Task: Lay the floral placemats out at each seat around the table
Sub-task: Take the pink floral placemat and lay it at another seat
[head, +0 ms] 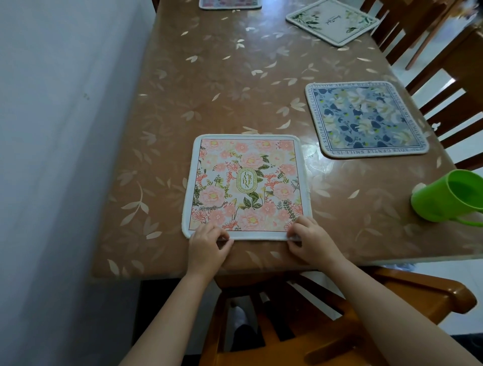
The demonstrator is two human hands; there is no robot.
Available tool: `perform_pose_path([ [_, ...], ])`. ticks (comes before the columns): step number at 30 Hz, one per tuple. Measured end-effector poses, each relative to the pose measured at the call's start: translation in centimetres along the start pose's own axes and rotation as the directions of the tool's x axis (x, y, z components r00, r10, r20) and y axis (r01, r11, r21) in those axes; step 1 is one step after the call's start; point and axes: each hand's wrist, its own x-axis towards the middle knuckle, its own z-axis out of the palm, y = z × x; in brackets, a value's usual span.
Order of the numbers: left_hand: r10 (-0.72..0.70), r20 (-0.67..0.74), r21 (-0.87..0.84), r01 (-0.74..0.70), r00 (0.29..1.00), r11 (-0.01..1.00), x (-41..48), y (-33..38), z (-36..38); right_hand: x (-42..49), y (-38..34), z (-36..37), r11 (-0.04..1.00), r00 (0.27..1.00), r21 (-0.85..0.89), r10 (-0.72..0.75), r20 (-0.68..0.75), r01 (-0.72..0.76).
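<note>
The dining table (235,78), under a leaf-printed cover, stood beside a white wall. Fingers of the left hand (209,247) and right hand (311,239) were curled, pinching the near edge of the pink GARDEN placemat (248,185), which lay flat before the wooden chair (407,290), apparently being squared to the table edge. A blue placemat (366,118) occupied the next seat.

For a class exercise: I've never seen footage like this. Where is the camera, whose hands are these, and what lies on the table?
No machine here: a person wears a head camera looking down at their own hands. The left hand and right hand each pinch the near edge of the pink mat, flat on the table. Further off lie a blue mat, a white mat and a fourth mat, partly cut off. A green cup stands at the right.
</note>
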Motion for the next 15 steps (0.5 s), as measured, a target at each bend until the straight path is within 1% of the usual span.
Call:
perform_pose_path([
  [5,-0.014,0.009,-0.007,0.014,1.000,1.000,-0.1,0.1,0.1,0.3,-0.1,-0.2,0.999,1.000,-0.037,-0.007,0.015,0.007],
  [9,0.007,0.032,-0.023,-0.006,0.999,1.000,-0.7,0.2,0.3,0.1,0.1,-0.5,0.998,0.999,-0.066,-0.017,0.045,0.020],
  [13,0.060,0.047,-0.027,-0.058,0.997,0.998,-1.5,0.1,0.3,-0.2,0.8,-0.8,0.998,0.997,-0.069,0.017,0.075,-0.012],
  [15,0.033,0.025,-0.022,-0.033,0.999,0.999,-1.7,-0.4,0.1,-0.3,0.9,-0.8,0.998,0.996,-0.062,0.038,0.081,-0.033],
])
